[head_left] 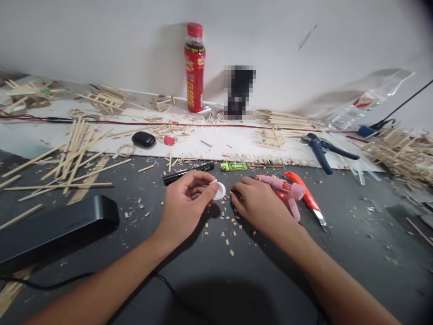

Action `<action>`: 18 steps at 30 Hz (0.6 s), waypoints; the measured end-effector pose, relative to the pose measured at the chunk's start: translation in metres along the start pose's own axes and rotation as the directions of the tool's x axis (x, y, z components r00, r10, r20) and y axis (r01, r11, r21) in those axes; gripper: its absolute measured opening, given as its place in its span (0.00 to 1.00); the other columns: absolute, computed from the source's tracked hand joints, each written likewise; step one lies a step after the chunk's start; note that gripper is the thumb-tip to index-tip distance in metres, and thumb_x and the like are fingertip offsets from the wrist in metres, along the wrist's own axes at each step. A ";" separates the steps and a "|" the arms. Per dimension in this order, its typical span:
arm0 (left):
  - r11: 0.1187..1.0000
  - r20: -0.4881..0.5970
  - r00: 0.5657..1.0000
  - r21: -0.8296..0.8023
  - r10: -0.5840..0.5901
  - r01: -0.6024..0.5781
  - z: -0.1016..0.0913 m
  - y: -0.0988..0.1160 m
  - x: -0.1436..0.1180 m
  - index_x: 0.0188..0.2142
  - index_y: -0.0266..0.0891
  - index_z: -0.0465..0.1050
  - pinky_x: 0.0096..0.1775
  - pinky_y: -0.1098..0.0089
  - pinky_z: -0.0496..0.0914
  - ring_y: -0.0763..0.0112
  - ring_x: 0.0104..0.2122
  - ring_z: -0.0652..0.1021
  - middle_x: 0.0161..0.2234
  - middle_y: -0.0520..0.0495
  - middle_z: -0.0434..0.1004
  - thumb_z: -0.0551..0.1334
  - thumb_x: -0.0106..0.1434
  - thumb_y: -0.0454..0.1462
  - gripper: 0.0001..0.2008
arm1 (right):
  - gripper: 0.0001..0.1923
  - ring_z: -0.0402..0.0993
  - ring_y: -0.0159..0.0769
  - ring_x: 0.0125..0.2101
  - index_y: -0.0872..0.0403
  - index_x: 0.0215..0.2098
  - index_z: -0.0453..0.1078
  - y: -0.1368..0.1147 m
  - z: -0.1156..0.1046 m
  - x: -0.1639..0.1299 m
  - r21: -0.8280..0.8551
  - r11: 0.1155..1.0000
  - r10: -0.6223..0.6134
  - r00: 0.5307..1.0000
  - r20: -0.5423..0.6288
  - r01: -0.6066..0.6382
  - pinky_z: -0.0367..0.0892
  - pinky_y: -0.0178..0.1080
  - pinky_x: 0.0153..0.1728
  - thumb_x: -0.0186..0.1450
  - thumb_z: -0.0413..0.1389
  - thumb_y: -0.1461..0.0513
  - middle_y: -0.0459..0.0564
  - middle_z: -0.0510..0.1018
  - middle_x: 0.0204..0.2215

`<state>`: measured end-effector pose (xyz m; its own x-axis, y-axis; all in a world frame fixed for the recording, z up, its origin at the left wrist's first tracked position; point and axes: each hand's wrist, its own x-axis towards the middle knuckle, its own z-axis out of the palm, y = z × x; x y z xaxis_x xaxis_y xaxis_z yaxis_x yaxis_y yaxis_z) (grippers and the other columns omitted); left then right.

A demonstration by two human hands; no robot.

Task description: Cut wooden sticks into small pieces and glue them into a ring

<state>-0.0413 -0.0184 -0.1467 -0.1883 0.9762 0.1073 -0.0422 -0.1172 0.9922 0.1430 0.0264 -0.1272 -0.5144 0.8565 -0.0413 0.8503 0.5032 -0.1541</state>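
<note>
My left hand (187,198) is closed, pinching a small round white plastic cap (219,191) between thumb and fingers. A tiny bit of wood shows at the cap's upper edge. To its right, my right hand (253,198) is low over the table with fingers curled and tips together; whatever they hold is hidden. Short cut wood pieces (227,242) lie scattered below and between both hands. Just beyond the right hand lies a pink glue gun (279,186) with a red light glowing. Behind the left hand is a black marker (189,174).
An orange utility knife (309,198), blue-handled pliers (320,151) and a green lighter (233,166) lie nearby. Wooden sticks (74,158) and a long black case-like object (61,230) are at left. A red bottle (195,72) stands by the wall; a clear bottle (368,101) leans right.
</note>
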 end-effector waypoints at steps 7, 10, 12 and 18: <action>0.999 0.002 1.000 0.031 0.021 -0.021 0.001 0.000 0.001 0.37 0.41 0.80 0.28 0.79 0.79 0.76 0.26 0.80 0.28 0.54 0.81 0.74 0.63 0.38 0.06 | 0.11 0.70 0.35 0.28 0.56 0.28 0.77 0.000 -0.002 0.005 0.080 0.996 0.036 0.998 -0.047 -0.033 0.57 0.40 0.32 0.68 0.58 0.68 0.51 0.80 0.29; 0.996 -0.006 0.997 0.056 0.072 -0.071 0.001 0.001 0.000 0.38 0.43 0.79 0.31 0.79 0.79 0.76 0.27 0.81 0.30 0.55 0.81 0.73 0.65 0.38 0.05 | 0.08 0.73 0.36 0.29 0.53 0.28 0.78 0.001 -0.012 -0.005 0.174 0.977 0.149 0.980 -0.130 -0.125 0.60 0.39 0.32 0.64 0.59 0.67 0.47 0.81 0.27; 0.991 -0.011 0.994 0.083 0.109 -0.108 0.001 0.002 -0.003 0.39 0.43 0.79 0.32 0.79 0.78 0.77 0.28 0.81 0.31 0.55 0.81 0.72 0.66 0.37 0.04 | 0.06 0.72 0.34 0.26 0.52 0.27 0.78 0.003 -0.021 -0.016 0.403 0.901 0.235 0.962 -0.141 -0.161 0.61 0.38 0.29 0.61 0.62 0.65 0.44 0.78 0.23; 0.933 0.063 0.966 0.250 0.250 -0.258 -0.001 0.007 -0.016 0.41 0.46 0.79 0.37 0.78 0.77 0.76 0.33 0.83 0.36 0.55 0.83 0.71 0.66 0.33 0.06 | 0.06 0.64 0.28 0.19 0.53 0.28 0.79 0.011 -0.032 -0.033 0.984 0.141 0.176 0.981 0.086 -0.111 0.56 0.32 0.19 0.58 0.69 0.60 0.43 0.73 0.20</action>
<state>-0.0395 -0.0347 -0.1414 -0.1307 0.9255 0.3555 0.2544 -0.3152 0.9143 0.1731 0.0075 -0.0961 -0.3644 0.9187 -0.1525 0.0676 -0.1372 -0.9882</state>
